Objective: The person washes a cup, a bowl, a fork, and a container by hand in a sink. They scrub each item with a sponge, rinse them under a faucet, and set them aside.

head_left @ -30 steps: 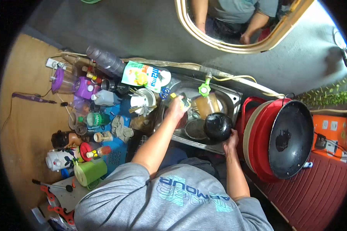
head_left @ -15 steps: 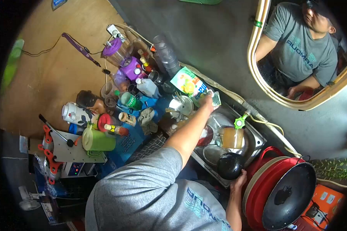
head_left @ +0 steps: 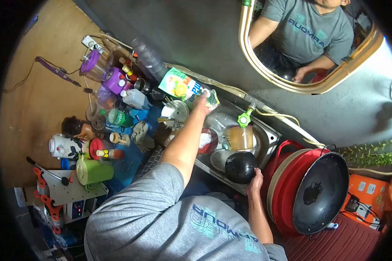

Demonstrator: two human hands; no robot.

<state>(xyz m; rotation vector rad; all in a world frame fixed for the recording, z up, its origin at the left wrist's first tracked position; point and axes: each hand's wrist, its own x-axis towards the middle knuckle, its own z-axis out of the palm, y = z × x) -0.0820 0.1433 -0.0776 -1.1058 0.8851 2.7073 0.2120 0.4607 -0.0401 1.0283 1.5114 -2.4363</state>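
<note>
The relation that counts is between the sponge in your left hand and the black vessel in your right hand: from your left fingers, the vessel lies well apart, to the right and back toward your body. Your left fingers are curled around the sponge, pinching it, with its green and yellow end showing past them on the right; the hand covers too much of it to tell its long axis. Just to the left of those fingers is the detergent pouch, its length slanting from upper left down toward your knuckles; whether hand and pouch touch, you cannot tell from here. Your right fingers hold the vessel at its right edge, close against the side; some of them are hidden, so their exact spread cannot be told. The vessel looks round, with no clear long axis, and sits directly left of your right fingers, over the near side of the sink. That makes your right hand the nearer one to it by far. Between your two sets of fingers are the red bowl and, beyond the vessel, the amber container under the green-handled tap.
</note>
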